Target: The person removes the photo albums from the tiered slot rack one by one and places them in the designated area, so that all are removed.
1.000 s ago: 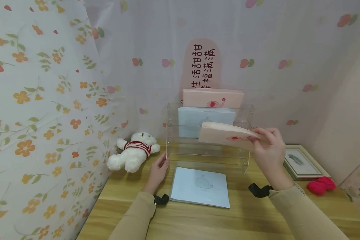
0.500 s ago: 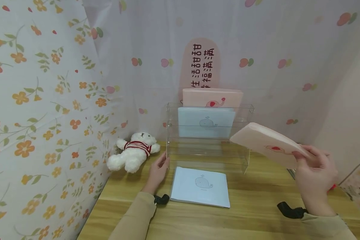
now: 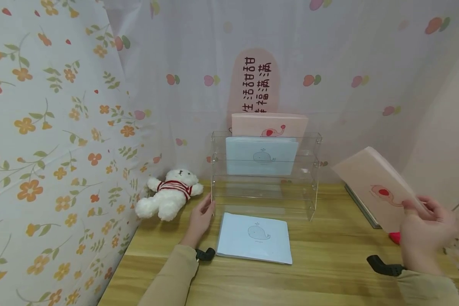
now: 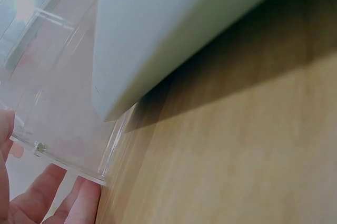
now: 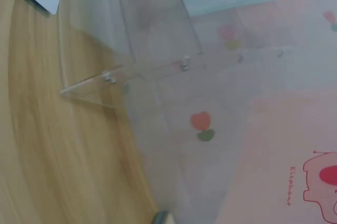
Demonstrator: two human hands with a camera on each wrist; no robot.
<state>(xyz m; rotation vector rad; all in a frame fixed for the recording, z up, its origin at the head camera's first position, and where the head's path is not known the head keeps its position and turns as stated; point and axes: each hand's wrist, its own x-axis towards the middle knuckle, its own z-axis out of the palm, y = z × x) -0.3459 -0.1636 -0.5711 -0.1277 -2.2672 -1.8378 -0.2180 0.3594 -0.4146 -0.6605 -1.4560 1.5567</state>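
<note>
At the right, my right hand (image 3: pixel 424 233) pinches the edge of a pink booklet (image 3: pixel 371 182) with a red elephant drawing, holding it tilted in the air. The word "Elephant" shows on the booklet (image 5: pixel 284 129) in the right wrist view. My left hand (image 3: pixel 200 219) holds the left side panel of a clear acrylic rack (image 3: pixel 265 187); in the left wrist view its fingers (image 4: pixel 45 192) lie along the panel's edge. A pink elephant booklet (image 3: pixel 248 123) stands in the back tier, with a blue whale booklet (image 3: pixel 241 157) in front of it.
Flat on the wooden table (image 3: pixel 252 284), before the rack, lies another blue whale booklet (image 3: pixel 233 238). A white teddy bear (image 3: pixel 168 199) in a striped sweater sits at left. A picture frame (image 3: pixel 361 208) and a red item (image 3: pixel 395 237) are partly hidden behind the held booklet.
My right hand has carried the pink booklet away from the rack's front, rightward, and its tilt has steepened. My left hand stays at the rack's left side.
</note>
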